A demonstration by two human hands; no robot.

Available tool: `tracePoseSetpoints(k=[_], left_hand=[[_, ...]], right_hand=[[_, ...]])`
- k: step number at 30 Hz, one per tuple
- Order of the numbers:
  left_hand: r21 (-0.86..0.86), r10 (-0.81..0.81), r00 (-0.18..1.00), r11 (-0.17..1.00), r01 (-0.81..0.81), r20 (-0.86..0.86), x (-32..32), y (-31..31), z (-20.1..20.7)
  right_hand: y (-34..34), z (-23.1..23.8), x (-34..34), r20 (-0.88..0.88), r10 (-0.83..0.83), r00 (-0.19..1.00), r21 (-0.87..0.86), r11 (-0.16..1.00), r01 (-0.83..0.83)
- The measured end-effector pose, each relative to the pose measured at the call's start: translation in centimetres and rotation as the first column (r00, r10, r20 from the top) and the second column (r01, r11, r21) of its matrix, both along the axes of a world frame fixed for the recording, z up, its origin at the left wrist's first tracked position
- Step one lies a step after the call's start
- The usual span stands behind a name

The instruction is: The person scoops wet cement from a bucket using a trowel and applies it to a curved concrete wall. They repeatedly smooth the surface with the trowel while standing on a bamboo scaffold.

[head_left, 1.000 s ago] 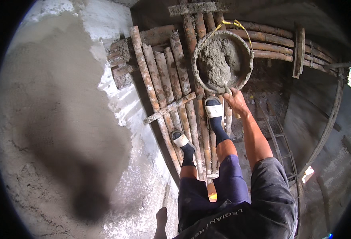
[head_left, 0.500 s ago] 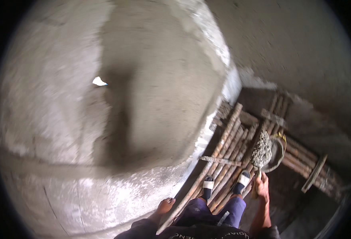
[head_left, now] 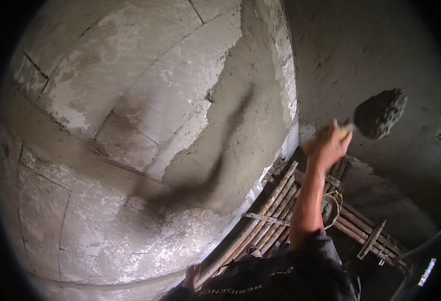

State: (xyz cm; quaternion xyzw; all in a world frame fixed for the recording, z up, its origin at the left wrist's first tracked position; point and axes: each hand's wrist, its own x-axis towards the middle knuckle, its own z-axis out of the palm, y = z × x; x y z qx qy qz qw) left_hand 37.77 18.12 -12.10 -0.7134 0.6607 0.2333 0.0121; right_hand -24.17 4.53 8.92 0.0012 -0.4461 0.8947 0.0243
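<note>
My right hand (head_left: 329, 146) is closed round the handle of a trowel (head_left: 368, 116), raised high on the right. Wet grey mortar (head_left: 392, 108) clings to the blade, which is in front of the right-hand wall. My left hand (head_left: 191, 275) is low by the foot of the left wall; its fingers are too blurred and small to make out. Below my right forearm is a bucket (head_left: 339, 213) with a yellow handle, partly hidden by the arm. Darker fresh plaster (head_left: 245, 145) covers the left wall beside the corner.
Under me runs a scaffold platform of round poles (head_left: 275, 200), with a crosspiece (head_left: 266, 218) over them. More poles (head_left: 353, 219) extend right, crossed by a short board (head_left: 372, 240). The left wall (head_left: 145, 105) has pale, patchy plaster and meets the right wall (head_left: 341, 60) at a corner.
My right hand has lifted the loaded trowel from beside the bucket up to the right-hand wall. The view has tilted up, and my left hand has shifted down and left in it.
</note>
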Motion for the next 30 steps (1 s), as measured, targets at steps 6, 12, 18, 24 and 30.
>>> tracePoseSetpoints(k=[6,12,18,24,30], left_hand=[[-0.094,-0.068,0.998,0.993,0.069,0.01,2.3,2.7,-1.2],[0.24,-0.023,0.998,0.97,0.037,-0.059,-2.4,-0.4,-3.6],[0.308,-0.193,0.972,0.924,0.225,-0.132,-3.3,-0.3,-4.5],[0.466,-0.331,0.937,0.816,0.341,-0.107,-4.6,-4.1,-4.3],[0.547,-0.553,0.829,0.67,0.503,-0.085,-11.9,-9.7,-4.4]], right_hand=[[-15.4,10.7,-0.3,-0.298,-0.327,0.897,-0.05,0.944,0.328],[-12.2,5.5,20.1,-0.602,0.716,0.353,0.702,0.685,-0.193],[6.2,-16.9,24.4,0.23,0.973,0.016,0.779,-0.174,-0.603],[25.4,-28.3,8.7,0.338,0.842,0.42,0.793,-0.495,0.355],[40.9,-28.1,1.8,0.545,0.123,0.829,0.837,-0.13,-0.531]])
